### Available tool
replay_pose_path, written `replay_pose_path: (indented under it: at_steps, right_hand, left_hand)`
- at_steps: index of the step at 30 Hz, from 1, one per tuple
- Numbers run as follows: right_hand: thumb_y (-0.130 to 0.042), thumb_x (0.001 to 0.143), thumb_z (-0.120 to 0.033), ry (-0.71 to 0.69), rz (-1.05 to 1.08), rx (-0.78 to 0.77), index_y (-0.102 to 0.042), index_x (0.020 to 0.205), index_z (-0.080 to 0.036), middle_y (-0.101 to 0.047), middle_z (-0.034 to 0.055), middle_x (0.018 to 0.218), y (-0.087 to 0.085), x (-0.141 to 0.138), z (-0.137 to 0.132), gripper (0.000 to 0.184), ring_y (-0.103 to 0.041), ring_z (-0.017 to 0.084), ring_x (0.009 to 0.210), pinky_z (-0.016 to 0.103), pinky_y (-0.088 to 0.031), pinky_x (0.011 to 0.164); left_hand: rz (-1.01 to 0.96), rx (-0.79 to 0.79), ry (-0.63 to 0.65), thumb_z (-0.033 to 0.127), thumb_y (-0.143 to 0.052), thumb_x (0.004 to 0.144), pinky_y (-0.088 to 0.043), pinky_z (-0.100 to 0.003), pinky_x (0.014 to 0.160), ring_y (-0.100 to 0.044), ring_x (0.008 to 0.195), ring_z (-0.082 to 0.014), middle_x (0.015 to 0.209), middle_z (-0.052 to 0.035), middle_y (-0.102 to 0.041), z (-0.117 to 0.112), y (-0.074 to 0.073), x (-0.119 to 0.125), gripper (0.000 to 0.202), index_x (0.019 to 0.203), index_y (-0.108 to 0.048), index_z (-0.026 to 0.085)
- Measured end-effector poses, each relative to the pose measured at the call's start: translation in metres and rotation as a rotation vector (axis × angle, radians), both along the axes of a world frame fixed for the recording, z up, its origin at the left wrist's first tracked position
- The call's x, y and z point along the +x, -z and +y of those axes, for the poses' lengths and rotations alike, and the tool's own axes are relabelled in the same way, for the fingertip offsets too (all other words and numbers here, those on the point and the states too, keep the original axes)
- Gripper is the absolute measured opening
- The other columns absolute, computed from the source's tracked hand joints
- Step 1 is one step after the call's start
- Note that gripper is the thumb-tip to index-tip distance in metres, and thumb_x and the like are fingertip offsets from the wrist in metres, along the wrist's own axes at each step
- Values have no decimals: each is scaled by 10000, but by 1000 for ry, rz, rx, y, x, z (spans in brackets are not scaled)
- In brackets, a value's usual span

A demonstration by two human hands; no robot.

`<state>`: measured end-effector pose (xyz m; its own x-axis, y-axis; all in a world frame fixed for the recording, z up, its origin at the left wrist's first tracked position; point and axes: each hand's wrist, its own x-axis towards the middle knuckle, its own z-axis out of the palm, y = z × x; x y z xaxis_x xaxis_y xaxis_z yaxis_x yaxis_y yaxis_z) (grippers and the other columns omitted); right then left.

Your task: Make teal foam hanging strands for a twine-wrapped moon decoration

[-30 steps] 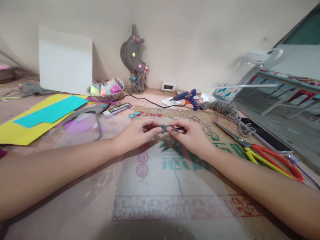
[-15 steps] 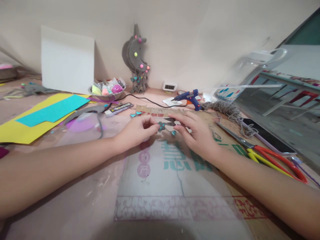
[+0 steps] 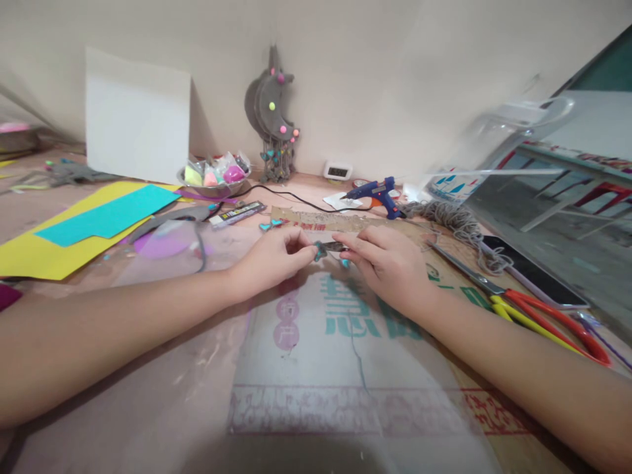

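Between thumb and fingertips, my left hand (image 3: 279, 263) pinches a small teal and grey charm (image 3: 320, 250). My right hand (image 3: 390, 266) is closed around a pair of small thread snips (image 3: 333, 247), mostly covered by the fingers; their blades touch or nearly touch the charm. Just below the right fingers hangs a small teal piece (image 3: 344, 263). Teal heart charms (image 3: 270, 224) lie behind my left hand. Both hands are above a printed cardboard sheet (image 3: 306, 368) under clear plastic.
Large scissors (image 3: 538, 313), a phone (image 3: 533, 271) and grey yarn (image 3: 451, 220) lie at the right. A blue glue gun (image 3: 378, 193) and a bowl of clay packets (image 3: 214, 189) stand behind. Yellow sheet (image 3: 64, 266) and teal sheet (image 3: 108, 214) lie left. A grey moon ornament (image 3: 274, 99) hangs by the wall.
The blades of the snips have come together close to the charm, and my right fingers have squeezed closer. My left hand keeps its pinch; the view has shifted slightly.
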<state>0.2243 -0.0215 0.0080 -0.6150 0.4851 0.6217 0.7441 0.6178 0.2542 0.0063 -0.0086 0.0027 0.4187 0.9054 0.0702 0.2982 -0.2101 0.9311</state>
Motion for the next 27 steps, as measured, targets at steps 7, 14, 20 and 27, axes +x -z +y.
replay_pose_path:
  at_steps: [7, 14, 20, 27]
  right_hand:
    - [-460, 944, -275, 12, -21, -12, -657, 1113, -155, -602, 52, 764, 1, 0, 1, 285, -510, 178, 704, 304, -379, 651]
    - [-427, 958, -290, 39, -57, -19, -649, 1121, -178, -597, 48, 768, 1, -1, 1, 297, -494, 175, 695, 306, -354, 636]
    - [-404, 965, -307, 40, -66, -34, -650, 1117, -178, -594, 53, 761, 1, 0, 1, 316, -493, 182, 694, 310, -353, 634]
    - [-439, 955, -292, 31, -82, -21, -667, 1074, -175, -577, 35, 724, -1, 0, 1, 283, -490, 173, 673, 300, -329, 612]
  left_hand:
    - [29, 87, 1, 284, -535, 808, -387, -201, 467, -504, 500, -85, 606, 29, -535, 2, 2, -1, 148, 717, -490, 176]
    - [63, 114, 0, 282, -526, 810, -381, -207, 478, -497, 520, -92, 610, 27, -531, 2, 1, -1, 141, 725, -498, 173]
    - [70, 150, 0, 269, -531, 805, -384, -209, 497, -494, 537, -91, 615, 25, -531, 2, 2, -1, 131, 725, -515, 167]
    - [38, 95, 24, 275, -532, 806, -380, -202, 448, -497, 486, -88, 582, 32, -525, 1, 0, 0, 134, 723, -498, 176]
